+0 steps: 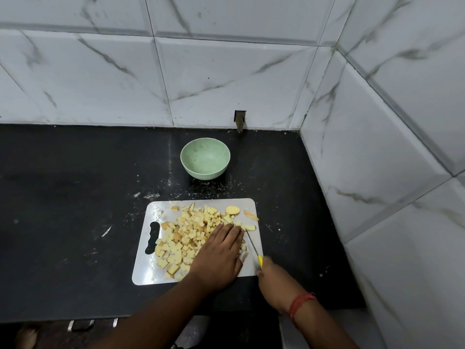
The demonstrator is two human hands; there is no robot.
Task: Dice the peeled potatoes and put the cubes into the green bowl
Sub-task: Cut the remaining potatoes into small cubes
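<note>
A black stone counter (75, 222) runs into a corner of white marbled wall tiles (226, 79), and on it lies a white cutting board (148, 270). At the board's right edge the right hand (273, 278) is curled round the yellow handle of a knife (253, 245), blade angled up across the board toward a small row of cut potato pieces (249, 227). The left hand (219, 255) lies flat on the board, fingers straight and together, pressing against the heap of potato cubes (187, 234) that covers the board's middle (some browned at the edges). A rounded potato end (232, 210) sits near the board's far right corner. Beyond the board's far edge stands the green bowl (205, 161), apart from it, nothing visible inside
</note>
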